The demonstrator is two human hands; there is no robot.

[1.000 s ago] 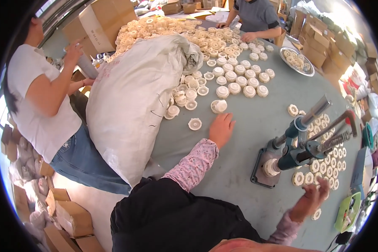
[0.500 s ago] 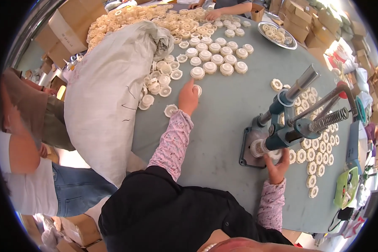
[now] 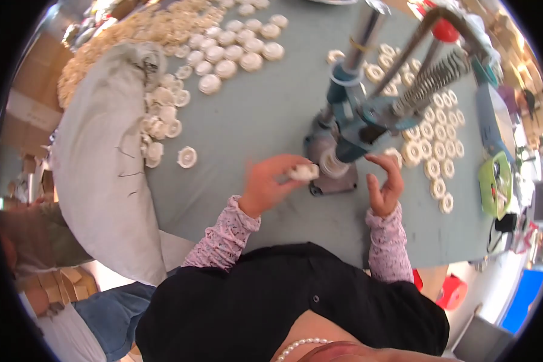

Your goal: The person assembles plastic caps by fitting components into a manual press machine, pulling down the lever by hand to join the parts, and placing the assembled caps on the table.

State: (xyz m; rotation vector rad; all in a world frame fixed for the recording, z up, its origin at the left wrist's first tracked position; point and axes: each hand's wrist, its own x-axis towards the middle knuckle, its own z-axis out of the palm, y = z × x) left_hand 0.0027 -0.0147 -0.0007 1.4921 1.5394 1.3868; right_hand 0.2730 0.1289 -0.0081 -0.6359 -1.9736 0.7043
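Observation:
My left hand, a little blurred, pinches a white round plastic cap on the near-left side of a teal hand press. Another white round part sits on the press base, below the ram. Right of the base, my right hand is raised with thumb and fingers apart and nothing between them. Its fingertips are close to a pale ring on the table; I cannot tell whether they touch. The press's red-knobbed lever stands up at the far right.
Many scalloped pale rings lie right of the press. Stacked white caps stand far left, near a heap of beige rings. A big white sack and loose white caps occupy the left. A green basket is at the right edge.
My left hand has come back from the caps at the far left to the press, carrying a white cap. My right hand has come away from the press base, its fingers now spread. The view has shifted.

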